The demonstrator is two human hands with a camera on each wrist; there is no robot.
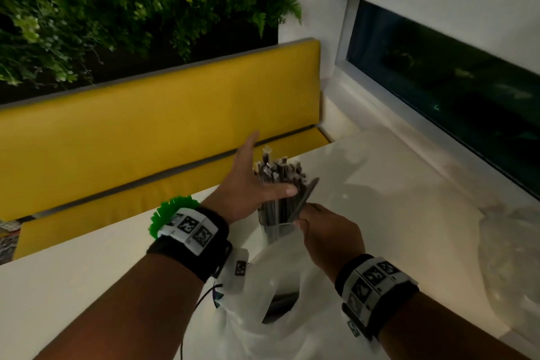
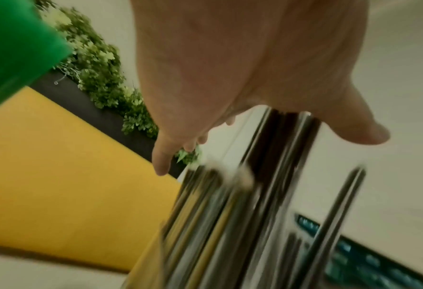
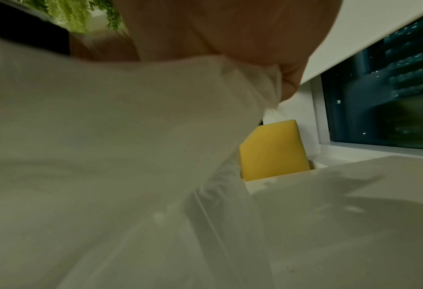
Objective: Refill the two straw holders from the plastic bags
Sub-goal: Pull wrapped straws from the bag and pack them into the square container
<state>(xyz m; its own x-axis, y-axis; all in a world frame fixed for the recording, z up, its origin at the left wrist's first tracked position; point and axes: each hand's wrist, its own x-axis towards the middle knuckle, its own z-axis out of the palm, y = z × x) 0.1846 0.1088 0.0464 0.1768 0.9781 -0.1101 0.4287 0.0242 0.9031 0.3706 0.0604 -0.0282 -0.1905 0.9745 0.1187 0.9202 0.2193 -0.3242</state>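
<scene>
White plastic fills the foreground as a person works at a pale table (image 1: 394, 184) beside a yellow bench (image 1: 146, 114). A clear straw holder (image 1: 276, 231) stands upright just beyond the knuckles of the right hand (image 1: 327, 234), packed with dark, individually wrapped straws (image 1: 277, 181) whose tips fan out above its rim. The left hand (image 1: 248, 184) is spread wide, fingers straight, its thumb lying across the front of the bundle and its palm against the bundle's left side; the left wrist view shows the same thumb (image 2: 354, 125) over the blurred straws (image 2: 267, 176). The right hand's fingers are curled at the holder's rim, pinching one straw that leans away from the rest to the right. Beneath that hand and toward the wrist lies a white plastic bag (image 1: 280, 286), its mouth open on something dark inside. The right wrist view is mostly covered by the bag's film (image 3: 106, 156), bunched under the hand (image 3: 230, 29). A second, clear crumpled plastic bag (image 1: 508, 257) lies well to the right of both hands, near the table's edge below a dark window (image 1: 438, 73). Green foliage (image 1: 117, 9) hangs on the wall above the bench.
</scene>
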